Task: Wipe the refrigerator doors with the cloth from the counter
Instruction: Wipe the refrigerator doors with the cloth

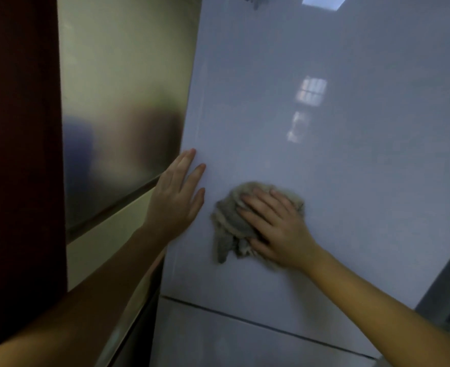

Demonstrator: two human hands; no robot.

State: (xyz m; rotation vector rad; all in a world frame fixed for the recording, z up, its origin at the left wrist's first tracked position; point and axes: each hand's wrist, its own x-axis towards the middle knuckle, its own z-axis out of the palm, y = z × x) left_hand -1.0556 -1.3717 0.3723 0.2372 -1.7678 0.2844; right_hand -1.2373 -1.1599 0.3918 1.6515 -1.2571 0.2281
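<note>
Nearest to us, two bare forearms enter from the lower left and lower right of the frame. The right hand [279, 229] lies flat, fingers spread, pressing the cloth [234, 221] against the upper refrigerator door [324, 154], just below centre frame. The cloth is bunched, grey-beige, and partly hangs below the palm. The left hand [178, 197] is open and holds nothing, fingers together and flat on the left edge of the same door; it appears to brace the door.

Progress, as a judgement: the cloth is off the bench and wiping is under way on the upper door. We cannot tell which areas are already wiped; the glossy panel shows only window reflections. The lower door [245, 345], below the dark seam at the bottom of the frame, has no cloth on it at present.

Farther off, at upper left, stands a metallic panel [118, 102].

Containers: none visible; the doors are shut, contents unseen.
</note>
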